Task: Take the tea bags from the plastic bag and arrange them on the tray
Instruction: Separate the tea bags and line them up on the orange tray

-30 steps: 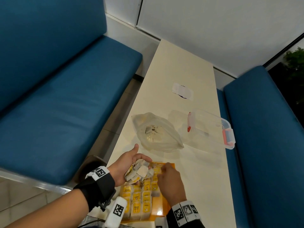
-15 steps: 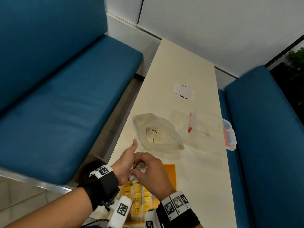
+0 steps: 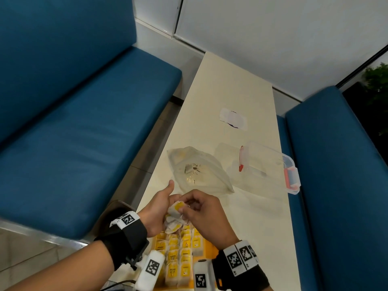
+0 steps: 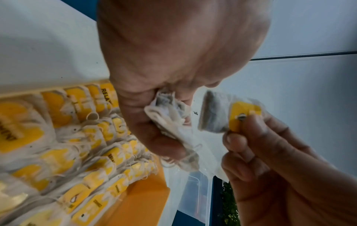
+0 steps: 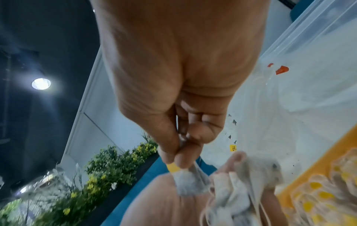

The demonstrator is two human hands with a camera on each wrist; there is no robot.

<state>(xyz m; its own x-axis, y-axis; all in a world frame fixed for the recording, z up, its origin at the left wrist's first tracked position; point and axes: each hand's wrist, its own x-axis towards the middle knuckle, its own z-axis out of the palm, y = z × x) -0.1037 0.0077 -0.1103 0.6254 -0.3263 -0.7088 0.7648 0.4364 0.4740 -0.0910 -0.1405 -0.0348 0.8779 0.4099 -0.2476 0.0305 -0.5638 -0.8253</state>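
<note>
Left hand (image 3: pixel 156 208) cupped bunch of tea bags (image 3: pixel 172 222) above tray (image 4: pixel 144 197), lower centre. Right hand (image 3: pixel 204 215) pinched single tea bag (image 4: pixel 222 113) by yellow tag. Plastic bag (image 3: pixel 199 169) lay mid-frame on table (image 3: pixel 233 85), nearly empty.

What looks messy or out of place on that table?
Dark specks, seemingly loose tea crumbs, lie inside the nearly empty plastic bag, and a few speckle the tea bags on the tray. The strings of the tea bags on the tray are tangled. Otherwise the rows look tidy.
</note>
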